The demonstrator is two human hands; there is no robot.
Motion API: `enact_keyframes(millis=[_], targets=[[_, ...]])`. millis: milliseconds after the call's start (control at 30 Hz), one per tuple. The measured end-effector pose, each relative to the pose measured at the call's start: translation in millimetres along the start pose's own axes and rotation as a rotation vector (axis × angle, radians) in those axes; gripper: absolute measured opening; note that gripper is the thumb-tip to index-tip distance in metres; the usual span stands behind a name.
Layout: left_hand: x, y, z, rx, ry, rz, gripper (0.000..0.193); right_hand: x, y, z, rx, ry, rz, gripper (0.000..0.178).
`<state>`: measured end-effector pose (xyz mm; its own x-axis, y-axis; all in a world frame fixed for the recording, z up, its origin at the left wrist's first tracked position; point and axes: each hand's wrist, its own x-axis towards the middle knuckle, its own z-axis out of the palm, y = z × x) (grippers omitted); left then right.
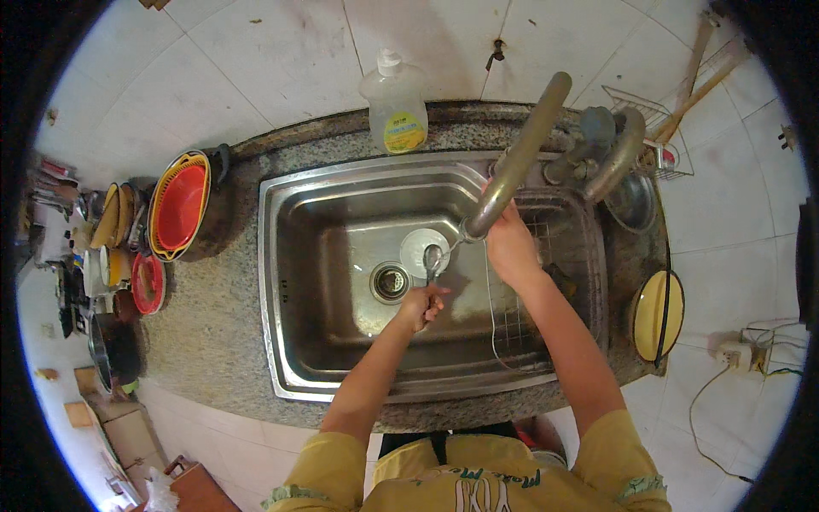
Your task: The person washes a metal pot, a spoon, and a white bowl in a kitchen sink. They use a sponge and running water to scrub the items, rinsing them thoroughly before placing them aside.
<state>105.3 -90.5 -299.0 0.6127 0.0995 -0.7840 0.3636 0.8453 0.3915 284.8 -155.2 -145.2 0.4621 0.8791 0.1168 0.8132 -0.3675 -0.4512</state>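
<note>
Low over the steel sink [341,337], my left hand [421,307] is closed round the handle of a metal spoon [432,260]. The spoon's bowl points away from me, above a small white dish [420,243] on the sink floor beside the drain [390,282]. A thin stream of water appears to run from the tap spout [512,171] toward the spoon. My right hand [512,247] is raised by the tap, partly behind the spout. Its fingers are mostly hidden, so I cannot make out whether it grips anything.
A wire rack [512,328] covers the sink's right side. A clear dish-soap bottle [397,107] stands behind the sink. Red and yellow baskets [183,206] sit on the left counter. At the right are a metal bowl [633,203] and a yellow oval tray [659,316].
</note>
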Motion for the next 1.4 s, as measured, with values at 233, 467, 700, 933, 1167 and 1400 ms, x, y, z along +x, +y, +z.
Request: enact_keyframes(millis=[233,467,700,933,1167,1400], targets=[[-51,28,34,-0.314,-0.193,-0.094,0.032,-8,-18,11,0.349,0.173,0.075,0.041],[-66,34,37,-0.166,-0.133,-0.019,0.031,30,17,-4,0.009,0.289,-0.098,0.013],[-73,38,41,-0.221,-0.188,-0.026,0.030,34,13,-14,0.249,0.240,0.022,0.008],[-77,44,50,-0.217,-0.216,-0.014,0.031,35,18,-5,0.139,0.293,-0.143,0.009],[-76,44,52,-0.228,-0.241,-0.018,0.032,35,21,1,0.176,0.305,-0.149,0.008],[-80,47,54,-0.204,-0.253,-0.002,0.032,34,17,-7,0.154,0.270,-0.132,0.010]])
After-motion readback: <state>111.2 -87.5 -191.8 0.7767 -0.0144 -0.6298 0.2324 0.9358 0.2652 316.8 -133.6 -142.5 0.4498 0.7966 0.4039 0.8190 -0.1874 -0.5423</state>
